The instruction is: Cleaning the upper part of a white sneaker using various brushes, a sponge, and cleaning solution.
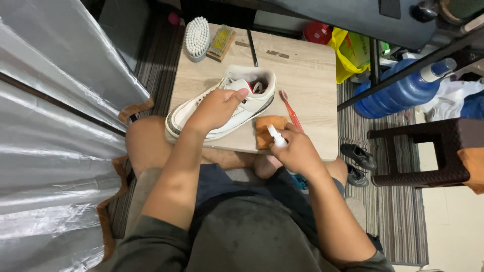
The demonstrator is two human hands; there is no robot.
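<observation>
Head view | left hand (214, 108) covers sneaker (222, 103) | right hand (297, 151) hides, maybe, bottle (276, 136)

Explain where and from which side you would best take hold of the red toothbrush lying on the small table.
Grip the red toothbrush by its slim handle, coming from above on the right. It lies flat, with the white sneaker and orange cloth crowding its left side.

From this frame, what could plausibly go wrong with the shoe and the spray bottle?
The right hand aims the small white spray bottle over the orange cloth, so liquid might land on the cloth or wooden table instead of the white sneaker. The left hand steadies the sneaker near the table's front edge; it might slip off.
</observation>
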